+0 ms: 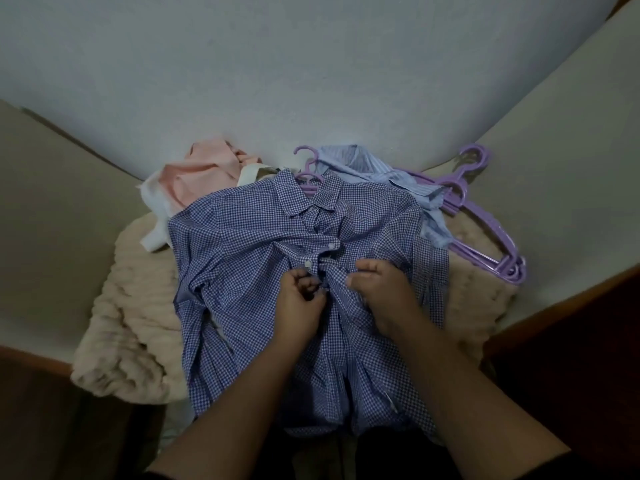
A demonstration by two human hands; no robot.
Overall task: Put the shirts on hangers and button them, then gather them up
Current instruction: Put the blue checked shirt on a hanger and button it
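Checked shirt is lying face up at frame centre on a beige blanket, a purple hanger showing at its collar. Placket fabric is being pinched mid-chest by the left hand and the right hand, fingers curled. Pink shirt is lying upper left, striped shirt and spare hangers upper right.
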